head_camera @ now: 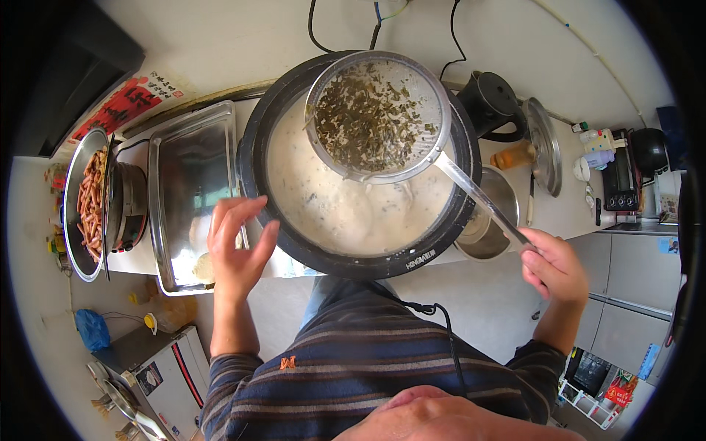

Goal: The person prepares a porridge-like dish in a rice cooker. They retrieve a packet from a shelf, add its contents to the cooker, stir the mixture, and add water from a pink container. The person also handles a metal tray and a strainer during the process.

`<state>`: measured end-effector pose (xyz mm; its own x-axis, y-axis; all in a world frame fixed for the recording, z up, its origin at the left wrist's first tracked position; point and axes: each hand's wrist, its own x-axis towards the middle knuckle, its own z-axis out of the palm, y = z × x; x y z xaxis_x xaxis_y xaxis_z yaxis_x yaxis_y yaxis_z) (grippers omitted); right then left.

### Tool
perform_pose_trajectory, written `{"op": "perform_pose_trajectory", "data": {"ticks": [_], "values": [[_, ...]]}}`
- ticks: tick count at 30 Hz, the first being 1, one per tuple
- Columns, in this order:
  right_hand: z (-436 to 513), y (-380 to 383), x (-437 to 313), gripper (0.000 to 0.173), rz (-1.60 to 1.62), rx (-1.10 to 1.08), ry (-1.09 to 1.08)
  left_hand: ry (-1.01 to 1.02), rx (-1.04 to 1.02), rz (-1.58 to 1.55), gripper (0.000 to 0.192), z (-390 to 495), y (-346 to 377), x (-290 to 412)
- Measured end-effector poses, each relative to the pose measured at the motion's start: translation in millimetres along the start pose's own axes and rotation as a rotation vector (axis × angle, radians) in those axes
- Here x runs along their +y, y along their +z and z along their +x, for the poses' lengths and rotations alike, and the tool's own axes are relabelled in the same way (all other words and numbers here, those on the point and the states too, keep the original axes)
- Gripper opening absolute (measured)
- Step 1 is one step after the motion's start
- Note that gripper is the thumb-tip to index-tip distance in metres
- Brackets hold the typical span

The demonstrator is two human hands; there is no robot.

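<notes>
My right hand (553, 266) is closed around the metal handle of a round mesh strainer (380, 118). Dark green-brown leaf bits lie spread over its mesh. The strainer is above a large black-rimmed cooker (364, 267) that holds a creamy, milky liquid (342, 209) with dark flecks and some foam. My left hand (240, 242), thumb and fingers apart, holds nothing and is beside the cooker's left rim; whether it touches the rim I cannot tell.
A rectangular steel tray (190, 165) lies left of the cooker, then a pan of sausage pieces (91, 204) near a small burner (129, 206). At right are a steel pot (510, 198), a black kettle (488, 102), a glass lid (543, 146) and an amber jar (513, 156).
</notes>
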<state>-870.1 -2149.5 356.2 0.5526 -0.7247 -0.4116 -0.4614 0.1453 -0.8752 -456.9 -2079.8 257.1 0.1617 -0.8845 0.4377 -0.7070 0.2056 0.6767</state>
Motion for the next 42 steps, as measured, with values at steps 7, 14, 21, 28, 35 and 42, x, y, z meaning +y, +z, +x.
{"op": "perform_pose_trajectory", "data": {"ticks": [7, 14, 21, 28, 35, 42], "values": [[-6.2, 16.7, 11.2, 0.034, -0.093, 0.067, 0.011, -0.026, -0.003, 0.1, 0.033, -5.6, 25.5, 2.7], [-5.0, 32.0, 21.0, 0.033, -0.271, 0.165, -0.071, -0.023, -0.064, 0.147, 0.031, -23.6, 28.9, -8.7], [36.5, 50.9, 56.4, 0.033, -0.739, 0.284, -0.126, -0.037, -0.215, 0.187, 0.038, -38.6, 32.1, -15.8], [45.0, 73.3, 79.9, 0.032, -1.02, 0.204, 0.037, -0.101, -0.338, 0.296, 0.05, -63.7, 22.7, -23.1], [62.4, 75.5, 77.7, 0.03, 0.004, -0.179, 0.324, -0.11, -0.342, 0.289, 0.053, -73.6, 18.4, -25.4], [53.2, 72.9, 85.3, 0.033, 0.088, -0.063, 0.19, -0.098, -0.311, 0.27, 0.053, -75.6, 13.9, -25.2]]}}
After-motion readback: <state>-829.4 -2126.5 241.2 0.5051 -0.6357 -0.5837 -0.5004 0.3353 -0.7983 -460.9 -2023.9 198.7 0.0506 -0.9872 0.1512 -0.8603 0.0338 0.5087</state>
